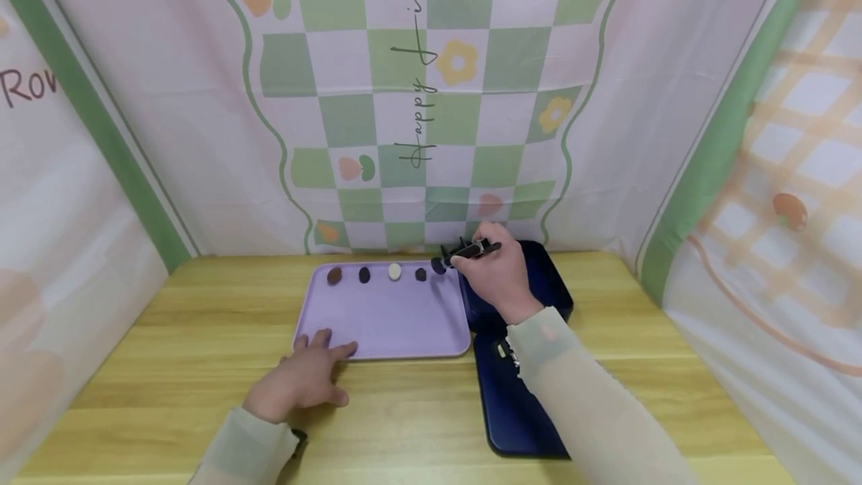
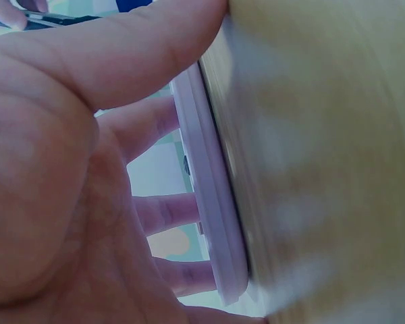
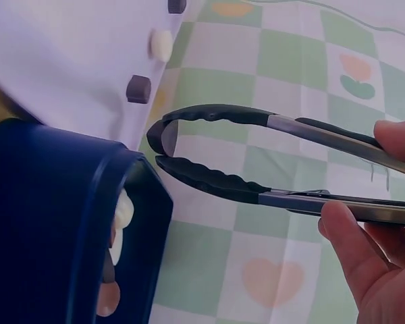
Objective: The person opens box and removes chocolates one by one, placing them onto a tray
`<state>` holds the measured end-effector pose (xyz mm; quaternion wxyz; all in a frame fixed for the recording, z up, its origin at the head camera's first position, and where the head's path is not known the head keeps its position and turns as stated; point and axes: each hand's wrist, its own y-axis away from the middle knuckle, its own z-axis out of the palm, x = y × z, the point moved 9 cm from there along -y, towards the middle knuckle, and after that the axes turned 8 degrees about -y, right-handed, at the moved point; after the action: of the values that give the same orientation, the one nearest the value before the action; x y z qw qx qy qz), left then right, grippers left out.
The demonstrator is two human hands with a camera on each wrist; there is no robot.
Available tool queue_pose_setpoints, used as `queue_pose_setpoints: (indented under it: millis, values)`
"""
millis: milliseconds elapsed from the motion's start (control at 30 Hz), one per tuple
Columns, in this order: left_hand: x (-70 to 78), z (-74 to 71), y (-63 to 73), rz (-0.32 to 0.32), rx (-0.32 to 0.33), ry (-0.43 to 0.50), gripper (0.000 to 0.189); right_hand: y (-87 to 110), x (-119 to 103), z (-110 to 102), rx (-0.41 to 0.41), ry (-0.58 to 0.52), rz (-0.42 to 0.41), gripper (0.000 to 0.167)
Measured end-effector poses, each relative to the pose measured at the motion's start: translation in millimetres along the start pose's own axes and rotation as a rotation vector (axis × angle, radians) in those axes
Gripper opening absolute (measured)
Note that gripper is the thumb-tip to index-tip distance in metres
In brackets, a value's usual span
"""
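My right hand (image 1: 497, 275) grips black and silver tongs (image 3: 283, 199), thumb on one arm and fingers on the other. The tong tips nearly meet above the back right corner of the lilac tray (image 1: 390, 320); I cannot tell whether the dark rounded shape there is a held piece. Along the tray's back edge lie a brown oval piece (image 1: 334, 275), a black oval piece (image 1: 364, 275), a white piece (image 1: 394, 272) and a small dark piece (image 1: 420, 274). My left hand (image 1: 303, 380) has its fingers spread, fingertips at the tray's front left rim.
Right of the tray stands a navy box (image 1: 555, 279), its lid (image 1: 515, 418) folded out toward me. White and brown pieces (image 3: 109, 297) show inside it. Behind the wooden table (image 1: 202, 320) hangs a checkered cloth (image 1: 451, 118), with more cloth at both sides.
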<state>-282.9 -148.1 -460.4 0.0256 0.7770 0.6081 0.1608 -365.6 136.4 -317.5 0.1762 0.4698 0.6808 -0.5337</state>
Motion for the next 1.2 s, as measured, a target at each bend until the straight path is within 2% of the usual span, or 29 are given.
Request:
queue_pose_setpoints:
  millis: [300,500,633,733,767,833,900,1033,1200]
  values:
    - [-0.1,0.9,-0.2,-0.001,0.002,-0.005,0.079,0.7,-2.5,3.1,-0.006,0.042,-0.053,0.043]
    - [1.6,-2.3,2.0,0.003,-0.004,0.008,0.078,0.2,-4.3,-2.0,0.007,-0.001,-0.078,0.042]
    - [2.5,-3.7,1.9,0.011,0.006,-0.001,0.079,-2.0,-4.9,-15.4,0.049,-0.094,-0.095,0.039]
    - [2.2,-2.4,1.2,0.012,0.007,-0.005,0.079,-6.0,-6.0,-33.8,0.114,-0.129,-0.106,0.038]
    - [2.2,-2.0,1.2,0.012,0.007,-0.004,0.079,-7.2,-6.3,-41.0,0.141,-0.111,-0.106,0.038]
    - [1.8,-0.9,0.4,0.012,0.006,-0.003,0.078,-9.3,-2.9,-53.6,0.177,-0.104,-0.07,0.039]
    - [1.4,-0.5,0.0,0.012,0.009,-0.005,0.078,-10.2,4.7,-63.9,0.202,-0.082,-0.001,0.038]
    - [1.9,-2.0,-0.1,0.019,0.022,-0.016,0.08,-10.1,24.4,-74.8,0.209,-0.024,0.12,0.041]
    - [2.0,-2.5,-0.7,0.024,0.029,-0.022,0.08,-7.1,36.4,-76.7,0.208,0.083,0.131,0.047]
